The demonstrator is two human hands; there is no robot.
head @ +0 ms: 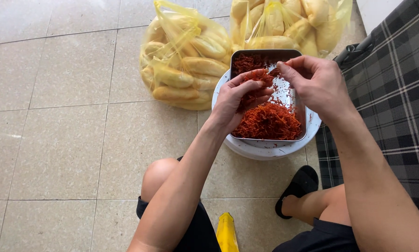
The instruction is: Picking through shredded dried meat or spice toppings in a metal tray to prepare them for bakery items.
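While my left hand (239, 100) cups a clump of red shreds (267, 122) over the steel tray (299, 112), so loose bits fall back in, my right hand (312, 81) pinches strands from it; the tray sits on a white tub (265, 150) beside bagged bread (186, 65).

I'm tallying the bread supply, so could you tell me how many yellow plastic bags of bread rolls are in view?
2. One bag of rolls lies on the tiled floor left of the metal tray; the other bag sits behind the tray, cut off by the top edge. More may lie outside the frame.
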